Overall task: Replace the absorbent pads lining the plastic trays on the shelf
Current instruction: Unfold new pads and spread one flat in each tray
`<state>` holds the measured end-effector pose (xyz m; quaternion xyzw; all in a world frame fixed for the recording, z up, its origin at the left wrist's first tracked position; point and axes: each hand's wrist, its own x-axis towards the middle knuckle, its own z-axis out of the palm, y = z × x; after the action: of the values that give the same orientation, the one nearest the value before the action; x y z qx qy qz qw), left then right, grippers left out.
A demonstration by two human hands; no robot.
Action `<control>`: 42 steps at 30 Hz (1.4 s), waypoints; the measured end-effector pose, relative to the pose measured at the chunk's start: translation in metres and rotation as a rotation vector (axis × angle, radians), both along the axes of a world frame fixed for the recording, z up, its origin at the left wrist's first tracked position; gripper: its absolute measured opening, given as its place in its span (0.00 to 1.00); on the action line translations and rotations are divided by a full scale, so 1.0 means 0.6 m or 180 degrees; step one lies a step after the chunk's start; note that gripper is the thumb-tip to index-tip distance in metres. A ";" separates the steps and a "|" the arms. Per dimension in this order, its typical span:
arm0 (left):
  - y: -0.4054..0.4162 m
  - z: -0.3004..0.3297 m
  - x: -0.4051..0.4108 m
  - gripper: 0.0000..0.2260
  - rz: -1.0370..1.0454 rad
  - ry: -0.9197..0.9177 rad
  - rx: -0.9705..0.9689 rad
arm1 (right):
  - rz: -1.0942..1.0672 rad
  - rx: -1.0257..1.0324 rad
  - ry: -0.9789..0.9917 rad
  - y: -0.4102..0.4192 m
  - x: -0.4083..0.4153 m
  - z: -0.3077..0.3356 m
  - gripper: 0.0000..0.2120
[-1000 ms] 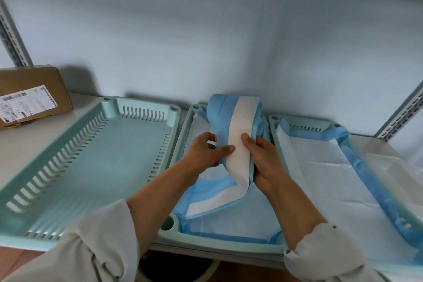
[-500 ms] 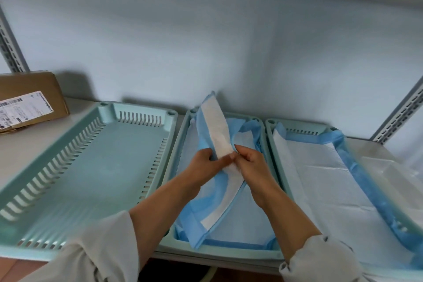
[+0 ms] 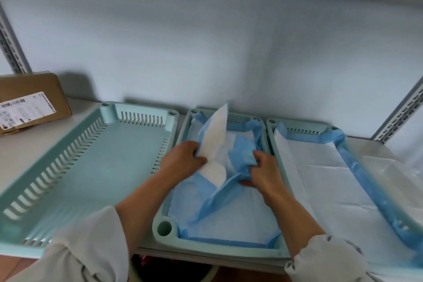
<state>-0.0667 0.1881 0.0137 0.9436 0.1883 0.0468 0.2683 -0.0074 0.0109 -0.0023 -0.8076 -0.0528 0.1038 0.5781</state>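
In the middle tray [image 3: 219,253], the blue and white absorbent pad [image 3: 215,144], held upright between both hands a moment ago, is now being pulled apart and lowered. This suggests it is being spread or gathered within the tray. A white fold is being pinched by the closed left hand [image 3: 183,160], while bunched blue edge is being gripped by the curled right hand [image 3: 265,171].
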 end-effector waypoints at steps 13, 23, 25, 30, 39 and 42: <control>0.083 0.003 -0.024 0.34 0.0883 -0.0188 0.0085 | -0.0344 0.0165 -0.0108 -0.031 0.024 -0.019 0.37; -0.002 -0.043 -0.006 0.24 -0.0922 0.0145 0.1560 | 0.0968 -0.1789 -0.0045 0.017 -0.012 -0.051 0.25; -0.013 -0.053 -0.006 0.23 -0.1149 0.0607 0.1170 | 0.0999 -0.2100 -0.0052 0.023 -0.011 -0.053 0.21; -0.022 -0.086 -0.009 0.30 -0.1265 0.1402 0.0944 | 0.0331 -0.1549 0.0056 0.028 -0.010 -0.066 0.20; -0.028 -0.089 0.001 0.43 -0.1251 0.1371 0.0370 | 0.0099 -0.1705 -0.0292 0.037 -0.011 -0.078 0.19; -0.034 -0.090 0.005 0.43 -0.1145 0.1172 0.0002 | -0.0143 -0.1586 -0.0758 0.039 -0.006 -0.076 0.11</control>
<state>-0.0637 0.1679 -0.0401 0.9546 0.0631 -0.1741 0.2332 -0.0109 0.0341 -0.0480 -0.9324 -0.0753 0.0051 0.3534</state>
